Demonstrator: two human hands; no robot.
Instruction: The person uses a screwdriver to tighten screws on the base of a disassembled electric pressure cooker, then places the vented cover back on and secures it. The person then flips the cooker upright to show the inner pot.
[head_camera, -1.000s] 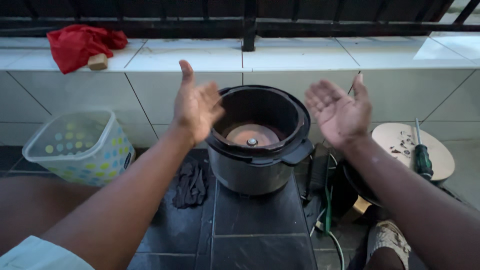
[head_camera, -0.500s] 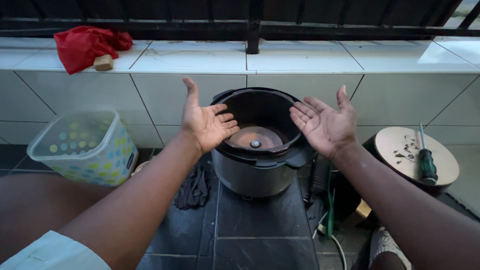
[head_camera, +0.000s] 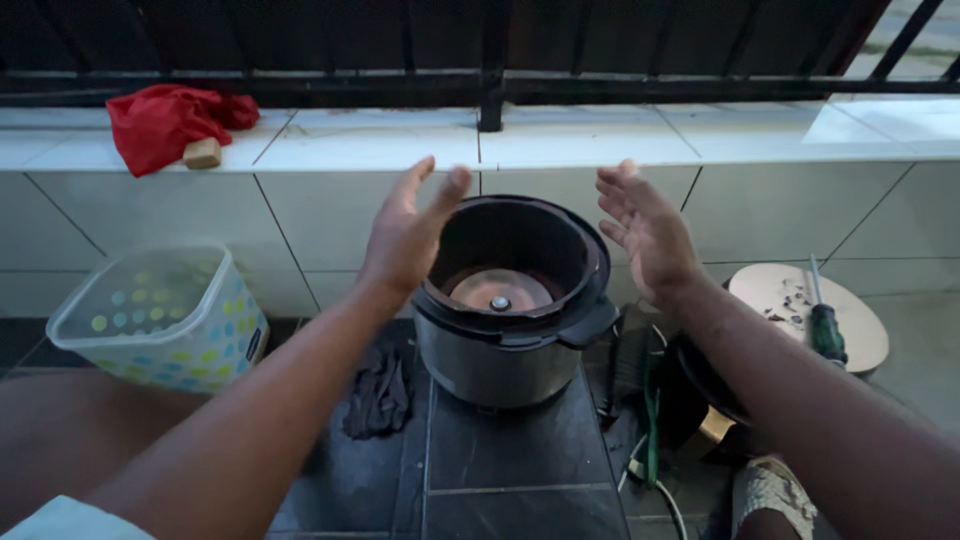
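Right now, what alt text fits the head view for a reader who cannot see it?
Two bare hands, left hand and right hand, are raised open, palms facing, either side of an open cooker on dark floor tiles. A dotted plastic tub sits left, a screwdriver right.

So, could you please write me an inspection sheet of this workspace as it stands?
Surface: dark tiled floor below a white tiled ledge.
Job's things: open cooker body, no inner pot, round heating plate showing inside.
Clutter: dotted plastic tub on the left; dark glove beside the cooker; red cloth and small block on the ledge; green-handled screwdriver on a round board.
Grips: left hand and right hand open, palms facing, either side of the cooker rim, holding nothing.
Cables: green cord right of the cooker.
Surroundings: dark railing above the ledge.
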